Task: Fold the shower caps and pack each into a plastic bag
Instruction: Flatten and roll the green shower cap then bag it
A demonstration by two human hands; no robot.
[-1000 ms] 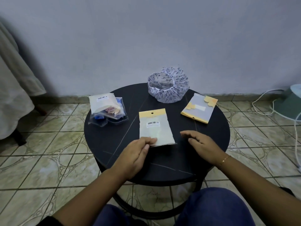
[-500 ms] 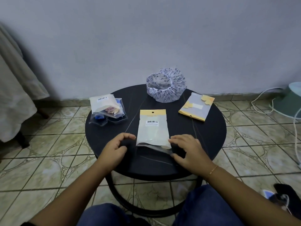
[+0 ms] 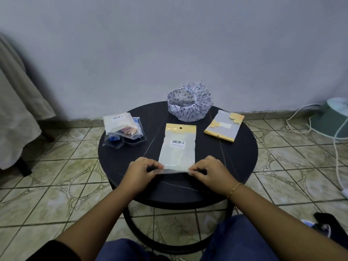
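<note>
Grey wall (image 3: 169, 44), tiled floor (image 3: 56, 185), round black table (image 3: 235, 166).

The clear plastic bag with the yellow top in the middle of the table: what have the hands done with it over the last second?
Both hands closed in on the clear plastic bag with the yellow top: the left hand and right hand now pinch its near corners, lifting that edge. The patterned shower cap, the packed bags and the second yellow-edged bag stayed put.
</note>
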